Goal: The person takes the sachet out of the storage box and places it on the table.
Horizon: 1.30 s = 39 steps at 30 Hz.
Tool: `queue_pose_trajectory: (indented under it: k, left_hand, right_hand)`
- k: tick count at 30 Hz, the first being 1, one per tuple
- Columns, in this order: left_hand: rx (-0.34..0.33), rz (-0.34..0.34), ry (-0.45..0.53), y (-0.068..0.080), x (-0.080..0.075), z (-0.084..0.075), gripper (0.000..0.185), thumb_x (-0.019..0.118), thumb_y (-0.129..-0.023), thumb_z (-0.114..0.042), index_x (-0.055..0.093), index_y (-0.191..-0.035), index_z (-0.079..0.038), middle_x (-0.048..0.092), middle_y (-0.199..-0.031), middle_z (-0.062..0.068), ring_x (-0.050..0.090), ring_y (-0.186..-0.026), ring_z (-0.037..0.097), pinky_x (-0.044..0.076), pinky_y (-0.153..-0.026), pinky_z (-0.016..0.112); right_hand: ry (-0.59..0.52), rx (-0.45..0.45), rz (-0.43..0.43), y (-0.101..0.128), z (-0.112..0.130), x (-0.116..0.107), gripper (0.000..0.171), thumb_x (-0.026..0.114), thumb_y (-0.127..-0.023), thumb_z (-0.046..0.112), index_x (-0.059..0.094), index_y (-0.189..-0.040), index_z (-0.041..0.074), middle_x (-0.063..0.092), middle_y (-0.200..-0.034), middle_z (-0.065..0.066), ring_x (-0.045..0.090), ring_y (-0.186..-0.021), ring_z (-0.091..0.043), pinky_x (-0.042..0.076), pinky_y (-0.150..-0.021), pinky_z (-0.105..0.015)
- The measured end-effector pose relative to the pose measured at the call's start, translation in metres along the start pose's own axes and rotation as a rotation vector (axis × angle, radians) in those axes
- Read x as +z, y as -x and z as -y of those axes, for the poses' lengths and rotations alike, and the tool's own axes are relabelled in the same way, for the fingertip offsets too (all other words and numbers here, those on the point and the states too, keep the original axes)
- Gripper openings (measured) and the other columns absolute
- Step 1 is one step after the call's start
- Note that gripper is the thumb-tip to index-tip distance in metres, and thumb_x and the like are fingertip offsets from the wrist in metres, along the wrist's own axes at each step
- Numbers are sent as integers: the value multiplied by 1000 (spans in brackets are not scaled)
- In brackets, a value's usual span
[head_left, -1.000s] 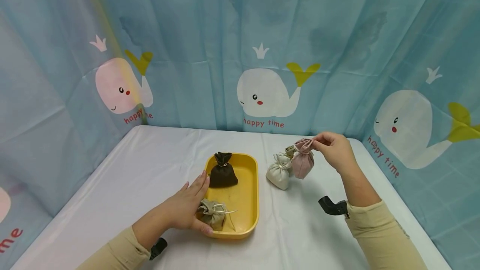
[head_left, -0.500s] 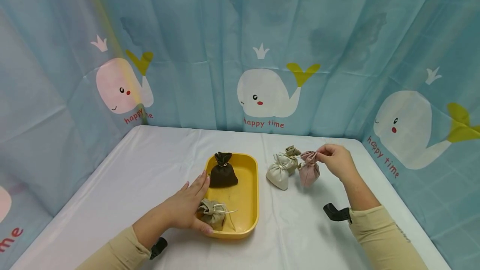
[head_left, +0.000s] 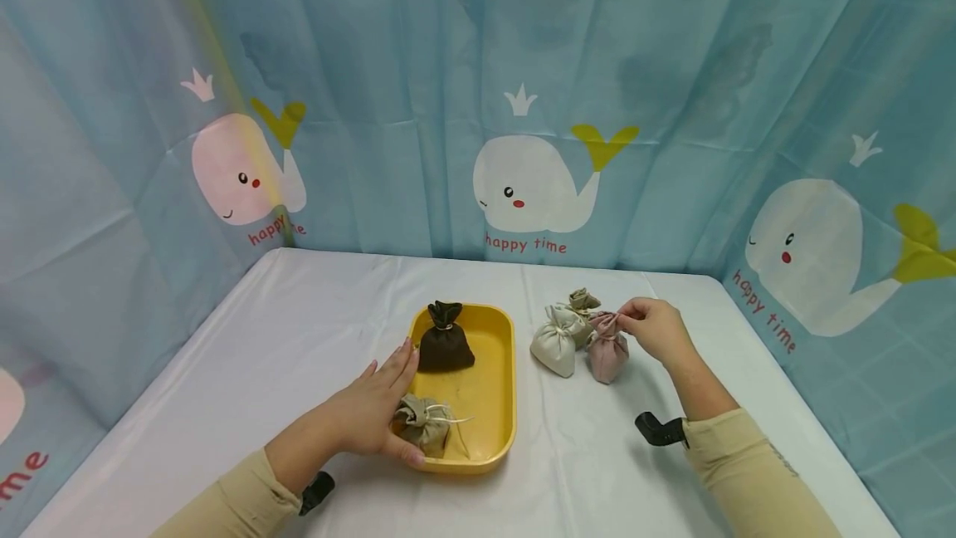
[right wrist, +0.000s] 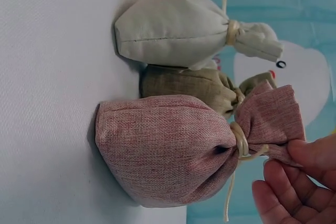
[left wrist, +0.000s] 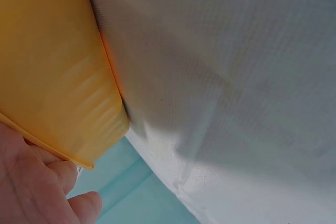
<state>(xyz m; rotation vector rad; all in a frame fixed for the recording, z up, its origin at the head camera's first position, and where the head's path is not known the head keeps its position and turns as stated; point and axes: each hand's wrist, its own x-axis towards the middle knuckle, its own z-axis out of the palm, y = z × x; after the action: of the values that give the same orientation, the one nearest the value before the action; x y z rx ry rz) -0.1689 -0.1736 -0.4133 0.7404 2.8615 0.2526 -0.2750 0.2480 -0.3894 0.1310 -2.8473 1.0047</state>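
My right hand [head_left: 659, 330] pinches the gathered top of a pink drawstring pouch [head_left: 608, 353] between thumb and finger. In the right wrist view the pouch [right wrist: 165, 150] stands upright, its base at the white cloth. Just left of it stand a cream pouch [head_left: 554, 343] and, behind, an olive pouch [head_left: 582, 301]. My left hand [head_left: 371, 412] rests along the left rim of a yellow tray [head_left: 502, 438], fingers extended and thumb at the near corner. Inside the tray are a dark brown pouch [head_left: 446, 349] at the far end and a khaki pouch [head_left: 426, 426] near my thumb.
A white cloth [head_left: 299, 339] covers the table. Blue curtains [head_left: 418, 148] with whale prints stand around its back and sides. Black wrist mounts [head_left: 660, 428] jut from both sleeves.
My right hand has lowered the pink pouch toward the cloth, shifting right and then slightly back left beside the other two pouches. The left hand and tray have stayed put.
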Motion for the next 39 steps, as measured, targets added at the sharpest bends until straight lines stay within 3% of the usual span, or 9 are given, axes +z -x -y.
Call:
queue_pose_trajectory:
  k: [9,23,39]
  left_hand:
    - [-11,-11,2,0,2,1,136,48,-50,-88,2,-147,-5,-7,-153,13,1,-140,25,14,-109,51]
    - [-4,-14,-11,1,0,-1,135,48,-51,-88,2,-147,-4,-6,-152,14,2,-140,25,14,-109,51]
    - [1,-19,-10,0,1,0,135,48,-50,-88,4,-146,-4,-6,-152,14,2,-140,25,14,-108,52]
  right_hand:
    - [22,12,38,-2,0,5,13,58,-90,15,65,-92,5,65,-85,-10,57,-76,-23,44,-57,-31]
    - [36,-7,30,1,3,-11,22,57,-91,20,65,-103,4,64,-99,-15,59,-92,-30,49,-72,-42]
    - [-4,-68,41,-7,40,-18,21,57,-91,22,65,-103,7,64,-101,-12,58,-92,-27,48,-73,-41]
